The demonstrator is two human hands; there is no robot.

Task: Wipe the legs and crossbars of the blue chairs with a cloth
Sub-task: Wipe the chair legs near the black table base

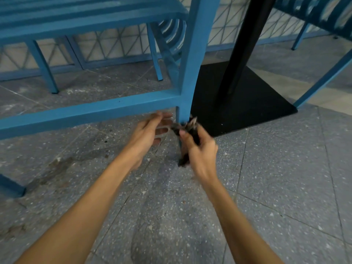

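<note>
Right hand [200, 149] grips cloth [190, 130] at upright leg [190, 73]

R hand [200, 151] grips a dark cloth [192, 126] w/ curled fingers; the cloth touches the lower end of the blue chair leg [192, 63], just under the crossbar [85, 113]. L hand [150, 134] is beside the leg on the other side, fingers relaxed, holding nothing. A black table base [247, 103] lies just behind the leg, on grey speckled floor [276, 178].

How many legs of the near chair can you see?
4. Centre leg, foot behind the cloth; lower-left leg, only its stub showing; far-left leg; far-middle leg. Another chair's leg shows at right.
</note>
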